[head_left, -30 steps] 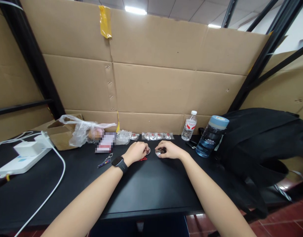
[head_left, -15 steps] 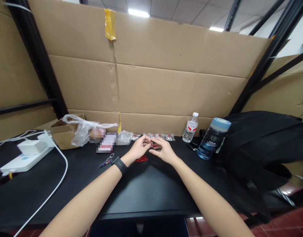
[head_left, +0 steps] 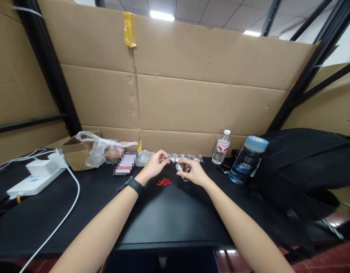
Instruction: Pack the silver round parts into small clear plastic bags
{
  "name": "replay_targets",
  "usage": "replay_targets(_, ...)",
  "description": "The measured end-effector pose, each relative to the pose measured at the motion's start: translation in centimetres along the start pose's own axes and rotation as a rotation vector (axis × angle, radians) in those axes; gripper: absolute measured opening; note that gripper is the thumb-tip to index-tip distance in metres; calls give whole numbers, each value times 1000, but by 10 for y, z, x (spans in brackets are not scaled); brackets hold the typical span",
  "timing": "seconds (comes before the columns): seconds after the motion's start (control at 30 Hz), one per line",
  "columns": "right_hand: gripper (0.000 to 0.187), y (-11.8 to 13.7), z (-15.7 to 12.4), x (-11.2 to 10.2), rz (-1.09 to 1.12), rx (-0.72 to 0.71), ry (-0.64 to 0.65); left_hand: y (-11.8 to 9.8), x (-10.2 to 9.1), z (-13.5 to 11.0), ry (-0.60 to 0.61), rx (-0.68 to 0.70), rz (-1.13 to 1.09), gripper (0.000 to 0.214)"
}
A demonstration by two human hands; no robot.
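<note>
My right hand [head_left: 194,172] grips a small shiny round silver piece [head_left: 179,167] between thumb and fingers, above the black table. My left hand [head_left: 155,163], with a dark watch on its wrist, is a little apart on the left. Its thumb and fingertips are pinched together, and anything between them is too small to make out. Below and between the hands lies a small pile of red cords [head_left: 164,182]. Behind them runs a row of small clear packets [head_left: 188,157] with silver and red contents.
On the right stand a water bottle [head_left: 221,147], a blue-lidded bottle [head_left: 247,161] and a black backpack [head_left: 300,170]. A cardboard box [head_left: 76,156], plastic bag [head_left: 99,149] and white power strip [head_left: 35,184] with cables are on the left. Cardboard [head_left: 175,102] walls the back.
My hands have come apart, the left one moving slightly left and the right one slightly right. The silver round piece now shows in my right hand, and the red cords are fully uncovered.
</note>
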State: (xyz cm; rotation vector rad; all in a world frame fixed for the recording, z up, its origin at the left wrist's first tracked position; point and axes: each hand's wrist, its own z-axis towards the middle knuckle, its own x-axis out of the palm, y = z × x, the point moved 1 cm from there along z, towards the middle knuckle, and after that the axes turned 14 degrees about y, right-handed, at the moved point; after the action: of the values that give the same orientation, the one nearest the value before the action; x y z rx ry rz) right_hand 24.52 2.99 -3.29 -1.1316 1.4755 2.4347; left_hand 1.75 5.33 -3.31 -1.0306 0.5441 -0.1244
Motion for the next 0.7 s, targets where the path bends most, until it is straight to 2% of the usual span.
replay_targets(0.1,59,0,1,4,202,7,-14,-2,2,-3,139,-13,-37,23)
replay_targets(0.2,57,3,1,8,268,-41,-26,-6,16,-6,213,9,-62,24)
replay_targets(0.37,54,5,1,12,233,-80,25,-12,30,-8,228,25,64,14)
replay_targets(0.47,54,4,1,14,221,-89,37,-13,30,-8,212,-4,168,11)
replay_targets(0.7,53,6,1,13,240,-90,54,-16,29,-8,230,21,330,14)
